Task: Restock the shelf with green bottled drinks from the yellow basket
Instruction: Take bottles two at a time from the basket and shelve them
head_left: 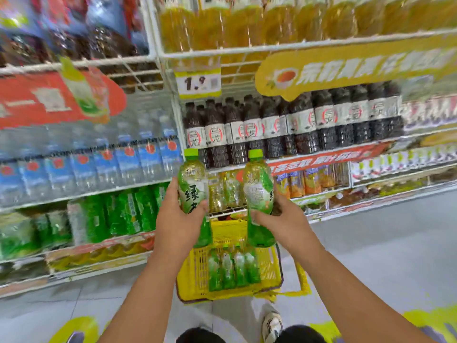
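From the head view, the left hand [176, 220] is wrapped around the lower body of one green bottle [192, 184], and the right hand [279, 216] is wrapped around a second green bottle [258, 194]. Both are clamped firmly, fingers behind and thumbs in front. Each bottle stands upright with its light green cap on top, probably so it can go onto the shelf standing, without being turned.

The two bottles are held side by side with a gap between them, above the far edge of the yellow basket [195, 273], which sits on the floor against the foot of the shelves. Taking one in each hand halves the trips between basket and shelf.

Through the gap a short row of similar bottles [223, 191] shows on the shelf [226, 212] behind the wire front rail, under the shelf of dark bottles [272, 125]. That looks like the slot being filled, and the held bottles are level with it but still in front of the rail.

Inside the basket, four more green bottles [232, 271] lie side by side along its floor, caps toward the shelves, so the restocking is far from finished. The picture is blurred, so fine label detail is not readable.
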`<control>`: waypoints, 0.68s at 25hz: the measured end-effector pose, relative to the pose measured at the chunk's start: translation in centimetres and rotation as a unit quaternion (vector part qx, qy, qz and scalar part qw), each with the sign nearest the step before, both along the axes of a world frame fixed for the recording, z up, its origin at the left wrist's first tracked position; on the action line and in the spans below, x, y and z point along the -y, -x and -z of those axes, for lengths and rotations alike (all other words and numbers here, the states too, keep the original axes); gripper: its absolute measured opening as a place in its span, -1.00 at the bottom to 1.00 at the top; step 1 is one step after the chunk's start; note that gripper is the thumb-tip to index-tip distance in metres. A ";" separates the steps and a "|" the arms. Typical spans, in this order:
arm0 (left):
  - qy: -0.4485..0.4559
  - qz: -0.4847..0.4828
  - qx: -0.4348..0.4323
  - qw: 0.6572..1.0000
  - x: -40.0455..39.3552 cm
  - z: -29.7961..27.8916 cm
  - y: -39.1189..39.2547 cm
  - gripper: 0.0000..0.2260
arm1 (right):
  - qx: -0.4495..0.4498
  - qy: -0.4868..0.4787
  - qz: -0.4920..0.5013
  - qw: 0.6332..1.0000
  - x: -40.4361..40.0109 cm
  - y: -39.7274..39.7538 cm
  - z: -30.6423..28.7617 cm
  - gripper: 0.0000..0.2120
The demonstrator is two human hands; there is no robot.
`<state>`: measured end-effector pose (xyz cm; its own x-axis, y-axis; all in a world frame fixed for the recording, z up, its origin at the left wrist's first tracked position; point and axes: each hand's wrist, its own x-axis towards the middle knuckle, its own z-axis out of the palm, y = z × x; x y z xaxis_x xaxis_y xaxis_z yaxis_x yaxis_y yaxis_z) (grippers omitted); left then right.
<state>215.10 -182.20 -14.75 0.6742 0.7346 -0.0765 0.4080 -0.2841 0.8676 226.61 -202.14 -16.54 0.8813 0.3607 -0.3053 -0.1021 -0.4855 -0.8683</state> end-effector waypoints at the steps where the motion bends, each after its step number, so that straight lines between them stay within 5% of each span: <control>1: 0.002 -0.001 0.017 1.000 0.1 -1.9 0.1 -0.31 | 0.016 -0.010 0.003 1.000 0.0 0.1 -1.7 -0.75; 5: 0.000 0.003 0.069 0.998 -0.4 -8.5 -0.1 -0.26 | 0.049 -0.045 0.004 0.998 -0.9 0.2 -8.0 -0.74; 9: -0.007 0.014 0.112 0.994 -1.6 -14.1 -0.4 -0.22 | 0.067 -0.089 0.000 0.994 -2.9 0.1 -13.5 -0.40; 13: 0.015 0.007 0.160 0.987 -4.0 -18.6 -0.8 -0.32 | 0.093 -0.154 -0.003 0.984 -4.3 -1.0 -18.4 -0.76; 17: 0.020 -0.003 0.181 0.983 -4.9 -21.4 -0.7 -0.25 | 0.114 -0.197 -0.025 0.973 -4.6 -2.2 -21.7 -0.78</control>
<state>215.84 -177.30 6.68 0.6589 0.7394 0.1385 0.0718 -0.2451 0.9668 228.77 -197.53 5.12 0.8880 0.4550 0.0672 0.1302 -0.1086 -0.9855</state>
